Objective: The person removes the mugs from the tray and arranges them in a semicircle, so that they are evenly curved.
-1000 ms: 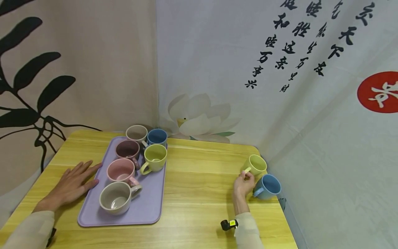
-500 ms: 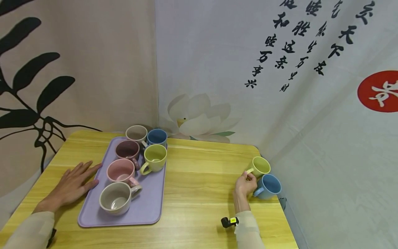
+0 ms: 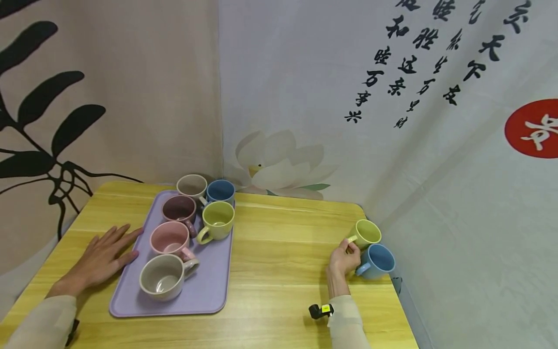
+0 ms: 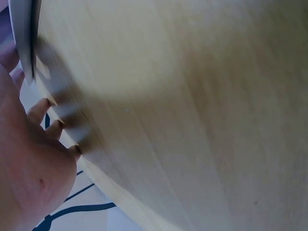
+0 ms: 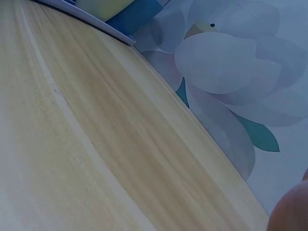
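Observation:
In the head view my right hand (image 3: pixel 343 259) pinches the handle of a yellow-green mug (image 3: pixel 367 233) at the table's right end. That mug stands upright, right behind a light blue mug (image 3: pixel 377 262). My left hand (image 3: pixel 102 259) lies spread on the left, its fingertips touching the rim of a lilac tray (image 3: pixel 209 298). On the tray are a grey mug (image 3: pixel 162 281), a pink mug (image 3: pixel 169 238), a dark mauve mug (image 3: pixel 178 209) and another yellow-green mug (image 3: pixel 219 220). The right wrist view shows only a sliver of the right hand.
A beige mug (image 3: pixel 192 186) and a darker blue mug (image 3: pixel 221 191) stand at the tray's far end. The wooden table (image 3: pixel 279 271) runs between tray and right-hand mugs. A printed cloth (image 3: pixel 287 97) hangs directly behind the table and along its right side.
My right hand has shifted the yellow-green mug slightly to the right, nearer the light blue mug. The left hand and the tray stay where they were.

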`<action>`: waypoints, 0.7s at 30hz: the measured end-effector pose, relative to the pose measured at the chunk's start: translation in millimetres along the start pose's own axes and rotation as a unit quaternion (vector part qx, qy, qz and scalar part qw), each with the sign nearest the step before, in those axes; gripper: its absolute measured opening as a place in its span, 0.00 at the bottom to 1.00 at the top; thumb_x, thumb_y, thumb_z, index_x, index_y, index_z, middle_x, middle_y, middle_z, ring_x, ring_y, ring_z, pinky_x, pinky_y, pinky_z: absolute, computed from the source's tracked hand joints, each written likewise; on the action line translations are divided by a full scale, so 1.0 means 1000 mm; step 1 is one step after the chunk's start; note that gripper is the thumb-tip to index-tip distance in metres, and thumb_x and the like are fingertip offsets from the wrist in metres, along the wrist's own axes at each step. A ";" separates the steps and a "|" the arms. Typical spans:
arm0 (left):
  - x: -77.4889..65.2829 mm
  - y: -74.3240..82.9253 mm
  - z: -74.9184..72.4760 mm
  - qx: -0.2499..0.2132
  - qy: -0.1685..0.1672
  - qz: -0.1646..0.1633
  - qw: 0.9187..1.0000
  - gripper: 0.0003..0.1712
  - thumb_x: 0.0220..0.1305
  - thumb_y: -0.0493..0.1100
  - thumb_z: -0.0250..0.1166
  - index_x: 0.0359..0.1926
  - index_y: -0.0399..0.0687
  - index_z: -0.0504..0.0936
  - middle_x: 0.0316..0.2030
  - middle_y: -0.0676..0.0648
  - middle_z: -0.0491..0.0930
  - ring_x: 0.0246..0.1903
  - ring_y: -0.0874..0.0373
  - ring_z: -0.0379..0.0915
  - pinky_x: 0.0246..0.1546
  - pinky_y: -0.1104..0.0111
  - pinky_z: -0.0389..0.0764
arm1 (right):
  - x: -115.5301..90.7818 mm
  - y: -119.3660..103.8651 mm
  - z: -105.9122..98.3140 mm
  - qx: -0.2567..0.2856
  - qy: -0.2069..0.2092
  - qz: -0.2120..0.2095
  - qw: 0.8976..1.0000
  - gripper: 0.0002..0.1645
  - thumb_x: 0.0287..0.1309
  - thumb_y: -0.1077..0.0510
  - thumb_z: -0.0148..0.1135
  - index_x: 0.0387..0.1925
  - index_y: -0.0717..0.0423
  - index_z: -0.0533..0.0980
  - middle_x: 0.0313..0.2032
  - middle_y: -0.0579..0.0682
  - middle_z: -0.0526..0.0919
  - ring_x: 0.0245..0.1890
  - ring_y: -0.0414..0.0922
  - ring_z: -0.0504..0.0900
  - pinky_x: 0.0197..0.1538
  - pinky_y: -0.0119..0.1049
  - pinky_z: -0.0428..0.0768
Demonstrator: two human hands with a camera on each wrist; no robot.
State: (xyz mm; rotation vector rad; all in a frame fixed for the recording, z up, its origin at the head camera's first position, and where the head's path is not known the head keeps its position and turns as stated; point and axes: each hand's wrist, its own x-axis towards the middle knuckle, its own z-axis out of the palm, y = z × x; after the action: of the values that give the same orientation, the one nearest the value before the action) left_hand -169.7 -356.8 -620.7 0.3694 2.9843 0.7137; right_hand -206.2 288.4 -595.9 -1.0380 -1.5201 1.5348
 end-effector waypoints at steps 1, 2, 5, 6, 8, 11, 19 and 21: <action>0.000 0.001 0.000 0.000 0.000 0.000 1.000 0.42 0.88 0.63 0.54 0.92 0.57 0.55 0.87 0.20 0.50 0.85 0.12 0.39 0.79 0.14 0.35 | 0.001 0.001 0.000 0.002 0.001 -0.001 1.000 0.12 0.81 0.61 0.65 0.54 0.67 0.82 0.49 0.54 0.81 0.53 0.49 0.79 0.53 0.30 0.76; 0.001 0.001 -0.001 -0.001 0.000 0.000 1.000 0.42 0.88 0.63 0.54 0.92 0.57 0.55 0.87 0.20 0.50 0.85 0.12 0.39 0.79 0.14 0.35 | 0.001 0.002 0.000 0.003 0.001 -0.003 1.000 0.12 0.82 0.60 0.65 0.54 0.67 0.82 0.49 0.54 0.81 0.53 0.49 0.79 0.52 0.29 0.76; 0.001 0.001 -0.001 0.000 0.000 0.001 1.000 0.42 0.88 0.63 0.54 0.92 0.57 0.56 0.87 0.20 0.51 0.85 0.12 0.40 0.79 0.14 0.35 | 0.001 0.003 0.000 -0.002 0.000 -0.005 1.000 0.12 0.82 0.60 0.64 0.55 0.67 0.82 0.51 0.56 0.82 0.54 0.51 0.80 0.53 0.30 0.76; 0.001 0.000 -0.001 -0.001 -0.001 0.001 1.000 0.42 0.88 0.63 0.54 0.92 0.56 0.56 0.87 0.20 0.51 0.85 0.12 0.40 0.79 0.14 0.35 | 0.000 0.003 0.000 -0.005 -0.001 -0.005 1.000 0.13 0.83 0.60 0.64 0.56 0.67 0.82 0.52 0.57 0.82 0.55 0.52 0.81 0.53 0.30 0.76; 0.002 0.000 -0.001 0.001 -0.002 0.000 1.000 0.42 0.89 0.63 0.54 0.92 0.56 0.55 0.87 0.20 0.50 0.85 0.12 0.39 0.79 0.14 0.34 | 0.000 0.003 0.000 -0.011 -0.004 -0.006 1.000 0.14 0.82 0.59 0.65 0.57 0.67 0.82 0.53 0.58 0.83 0.56 0.53 0.81 0.54 0.31 0.77; 0.002 -0.001 -0.001 0.002 -0.003 0.000 1.000 0.42 0.89 0.63 0.54 0.92 0.56 0.55 0.87 0.20 0.50 0.85 0.12 0.39 0.79 0.14 0.34 | 0.000 0.002 -0.001 -0.009 -0.011 -0.005 1.000 0.16 0.82 0.59 0.65 0.59 0.67 0.81 0.56 0.60 0.83 0.59 0.54 0.82 0.58 0.34 0.78; 0.002 0.000 -0.001 0.003 -0.005 0.000 1.000 0.42 0.89 0.62 0.54 0.92 0.56 0.56 0.87 0.20 0.51 0.84 0.11 0.40 0.78 0.14 0.35 | -0.006 -0.001 -0.008 0.001 -0.043 -0.008 0.999 0.25 0.80 0.57 0.68 0.68 0.67 0.75 0.65 0.66 0.81 0.67 0.57 0.81 0.66 0.37 0.80; 0.002 0.001 -0.002 0.001 -0.005 0.000 1.000 0.41 0.89 0.62 0.54 0.92 0.56 0.56 0.87 0.20 0.51 0.84 0.11 0.40 0.78 0.14 0.35 | -0.006 -0.001 -0.010 -0.003 -0.056 -0.009 0.998 0.28 0.80 0.55 0.68 0.70 0.66 0.73 0.68 0.66 0.79 0.68 0.58 0.81 0.66 0.37 0.81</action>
State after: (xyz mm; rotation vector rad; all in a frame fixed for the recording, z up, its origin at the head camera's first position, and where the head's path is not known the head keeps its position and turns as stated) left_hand -171.6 -356.6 -619.1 0.3727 2.9758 0.7064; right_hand -194.9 286.4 -594.5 -0.9519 -1.6070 1.6004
